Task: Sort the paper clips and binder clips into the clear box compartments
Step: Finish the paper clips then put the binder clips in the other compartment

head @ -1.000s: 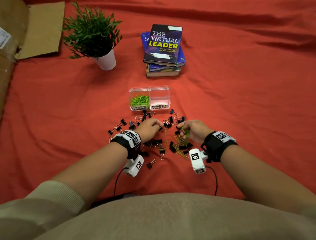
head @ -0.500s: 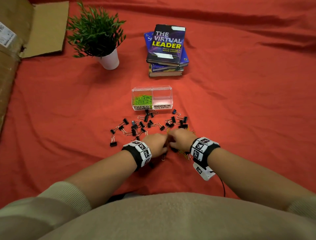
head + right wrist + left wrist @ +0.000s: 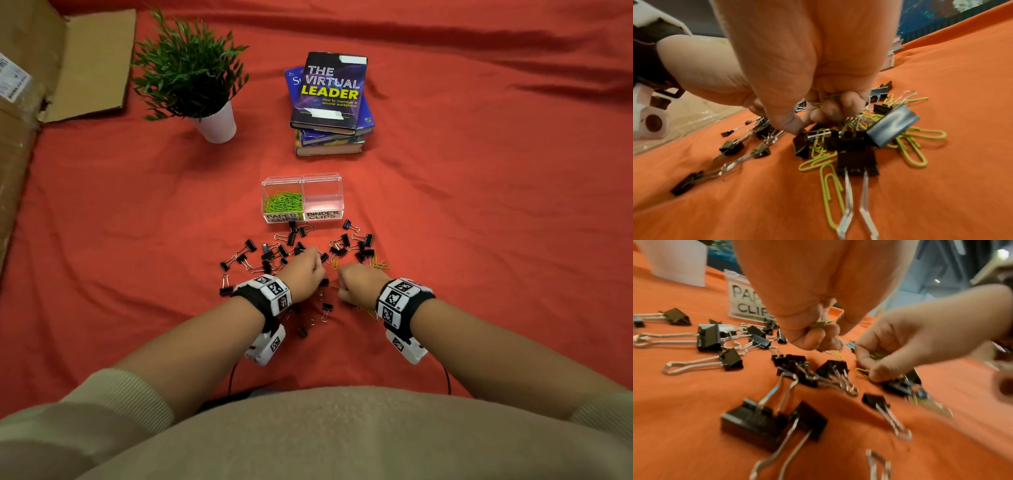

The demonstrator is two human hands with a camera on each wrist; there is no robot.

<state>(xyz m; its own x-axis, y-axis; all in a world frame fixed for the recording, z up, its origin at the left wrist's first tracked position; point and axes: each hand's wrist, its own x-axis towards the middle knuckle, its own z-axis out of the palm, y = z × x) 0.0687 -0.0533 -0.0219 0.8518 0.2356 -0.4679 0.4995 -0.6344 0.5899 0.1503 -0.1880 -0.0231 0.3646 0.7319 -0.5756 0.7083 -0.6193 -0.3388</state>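
Note:
A clear two-compartment box [image 3: 302,178] stands on the red cloth; its left half, labelled PAPER CLIPS, holds green paper clips [image 3: 283,202], and its right half, labelled BINDER CLIPS, holds nothing. Black binder clips [image 3: 267,255] and yellow-green paper clips [image 3: 910,152] lie scattered just in front of it. My left hand [image 3: 305,274] is curled over the pile and grips a few yellow-green paper clips [image 3: 821,324]. My right hand [image 3: 359,284] sits beside it, fingers curled round more paper clips [image 3: 828,99], thumb tip down among the clips.
A stack of books [image 3: 329,102] lies behind the box and a potted plant [image 3: 195,82] in a white pot stands at the back left. Flattened cardboard [image 3: 51,68] covers the far left edge. The cloth right of the pile is bare.
Both hands drew back toward me and came together over the pile's near part, then spread slightly apart. They still grip paper clips.

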